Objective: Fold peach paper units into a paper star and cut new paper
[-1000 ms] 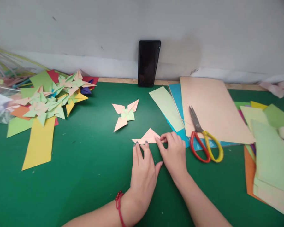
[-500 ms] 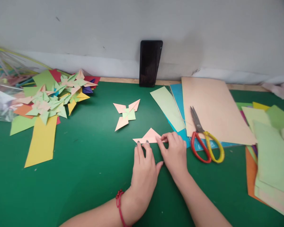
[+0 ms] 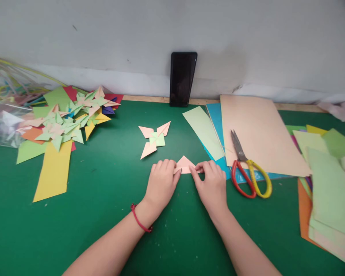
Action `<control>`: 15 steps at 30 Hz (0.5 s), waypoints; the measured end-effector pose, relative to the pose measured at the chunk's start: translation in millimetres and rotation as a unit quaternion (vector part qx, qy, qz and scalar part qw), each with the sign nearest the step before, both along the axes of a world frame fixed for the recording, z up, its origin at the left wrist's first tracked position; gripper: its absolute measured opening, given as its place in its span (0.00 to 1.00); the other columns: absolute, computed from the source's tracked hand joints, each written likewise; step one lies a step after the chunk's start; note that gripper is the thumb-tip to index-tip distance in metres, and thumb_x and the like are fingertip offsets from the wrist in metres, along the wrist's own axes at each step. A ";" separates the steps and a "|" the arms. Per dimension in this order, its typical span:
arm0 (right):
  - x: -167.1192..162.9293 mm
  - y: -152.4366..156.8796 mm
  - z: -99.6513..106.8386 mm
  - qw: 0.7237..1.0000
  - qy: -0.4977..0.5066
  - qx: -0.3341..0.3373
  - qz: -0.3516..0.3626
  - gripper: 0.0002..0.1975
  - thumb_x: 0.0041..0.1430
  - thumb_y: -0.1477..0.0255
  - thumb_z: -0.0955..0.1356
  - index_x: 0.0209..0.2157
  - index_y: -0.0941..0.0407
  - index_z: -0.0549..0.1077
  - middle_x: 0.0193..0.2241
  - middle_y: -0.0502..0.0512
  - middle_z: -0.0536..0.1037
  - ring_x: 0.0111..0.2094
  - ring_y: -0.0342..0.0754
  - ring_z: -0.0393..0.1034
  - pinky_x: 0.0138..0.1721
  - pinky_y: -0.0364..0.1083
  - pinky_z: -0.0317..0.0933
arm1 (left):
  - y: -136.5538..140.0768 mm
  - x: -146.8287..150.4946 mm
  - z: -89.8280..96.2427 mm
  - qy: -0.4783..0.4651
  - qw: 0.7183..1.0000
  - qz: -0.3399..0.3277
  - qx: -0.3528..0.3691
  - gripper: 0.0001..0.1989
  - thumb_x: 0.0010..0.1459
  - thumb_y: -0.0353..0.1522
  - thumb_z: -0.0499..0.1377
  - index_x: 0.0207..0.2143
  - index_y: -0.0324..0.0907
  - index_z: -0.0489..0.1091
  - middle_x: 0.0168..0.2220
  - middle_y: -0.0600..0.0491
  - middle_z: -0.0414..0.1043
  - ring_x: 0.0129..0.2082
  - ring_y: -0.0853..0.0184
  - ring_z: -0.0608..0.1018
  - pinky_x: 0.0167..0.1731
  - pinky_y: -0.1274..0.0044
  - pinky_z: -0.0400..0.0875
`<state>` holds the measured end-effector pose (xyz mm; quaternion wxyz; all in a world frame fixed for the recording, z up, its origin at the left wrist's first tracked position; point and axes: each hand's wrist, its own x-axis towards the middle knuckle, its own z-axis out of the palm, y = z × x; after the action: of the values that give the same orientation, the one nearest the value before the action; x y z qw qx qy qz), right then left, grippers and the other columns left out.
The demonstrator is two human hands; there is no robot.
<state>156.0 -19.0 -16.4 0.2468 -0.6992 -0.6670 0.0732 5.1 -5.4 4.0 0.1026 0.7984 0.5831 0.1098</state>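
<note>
A small pink paper (image 3: 185, 164), folded to a triangle with a strip along its near edge, lies on the green table. My left hand (image 3: 162, 181) pinches its left corner between thumb and curled fingers. At the right corner, my right hand (image 3: 211, 182) holds it the same way, so both tips are covered by fingers. Just beyond, to the left, rests a folded paper piece with three pink points and a green square (image 3: 156, 139) at its middle.
Red-and-yellow-handled scissors (image 3: 248, 165) lie partly over a large peach sheet (image 3: 261, 134). A black phone (image 3: 183, 78) leans on the wall. Folded paper stars (image 3: 71, 120) are heaped at left, above a yellow strip (image 3: 54, 172). Pale green sheets (image 3: 333, 191) spread at right.
My left hand has turned and shifted left, from fingertips pressing flat along the near edge to pinching the left corner. My right hand keeps its hold on the right corner.
</note>
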 end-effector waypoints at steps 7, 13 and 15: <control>1.7 0.5 1.5 0.998 0.066 0.018 -0.009 0.13 0.61 0.63 0.62 0.25 0.55 0.65 0.24 0.50 0.69 0.28 0.46 0.62 0.34 0.46 0.51 | 5.8 -8.8 -2.5 -0.161 0.986 0.037 -0.019 0.06 0.57 0.32 0.59 0.38 0.42 0.68 0.44 0.50 0.67 0.43 0.62 0.69 0.42 0.70 0.60; 2.9 -3.7 5.8 0.981 0.186 0.042 -0.040 0.11 0.61 0.64 0.63 0.29 0.55 0.67 0.24 0.50 0.70 0.26 0.44 0.63 0.33 0.45 0.56 | 7.3 -9.5 -0.3 -0.339 0.934 0.065 -0.091 0.06 0.59 0.32 0.55 0.29 0.41 0.65 0.28 0.57 0.68 0.30 0.70 0.70 0.32 0.77 0.62; 4.0 -6.0 7.1 0.975 0.217 0.040 -0.029 0.11 0.62 0.65 0.62 0.29 0.56 0.67 0.24 0.50 0.70 0.26 0.44 0.64 0.32 0.45 0.58 | 5.5 -9.4 -0.8 -0.426 0.892 0.103 -0.107 0.08 0.60 0.35 0.55 0.29 0.41 0.64 0.25 0.58 0.65 0.26 0.72 0.68 0.28 0.79 0.62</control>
<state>160.0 -25.0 -9.4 0.4156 -0.6754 -0.5792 0.1888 -4.3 0.1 3.2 0.4142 0.5947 0.5706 0.3864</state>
